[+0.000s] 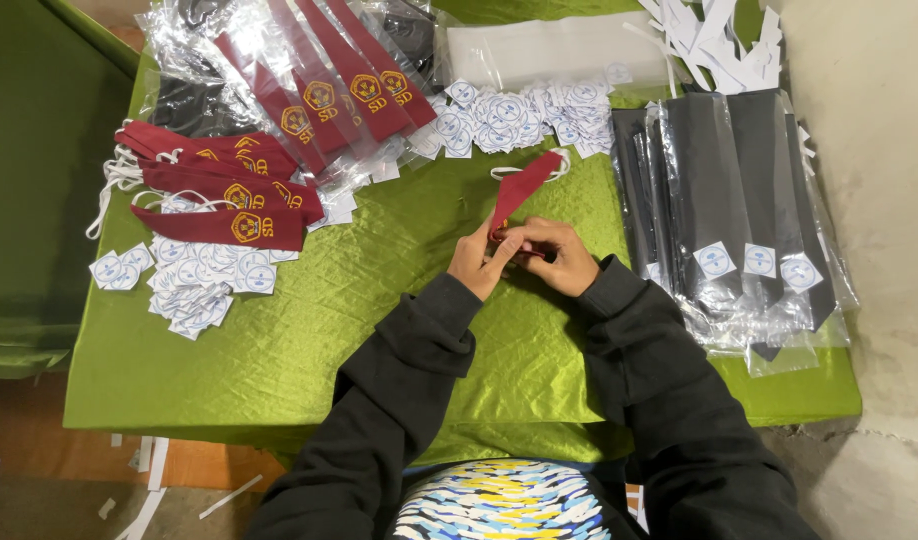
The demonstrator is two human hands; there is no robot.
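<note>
Both hands meet at the middle of a table covered in green cloth (279, 350). My left hand (476, 259) and my right hand (557, 256) pinch the near end of a dark red tie (520, 187) that stretches away toward the upper right. A white elastic loop (559, 160) sits at its far end. Black sleeves cover both arms.
A pile of dark red ties with gold emblems (219, 190) lies at the left, with bagged ones (339, 80) behind. Small white round-printed labels lie at the left (194, 280) and at the back (509, 115). Bagged black ties (729, 210) fill the right. Paper strips (719, 40) lie at the back right.
</note>
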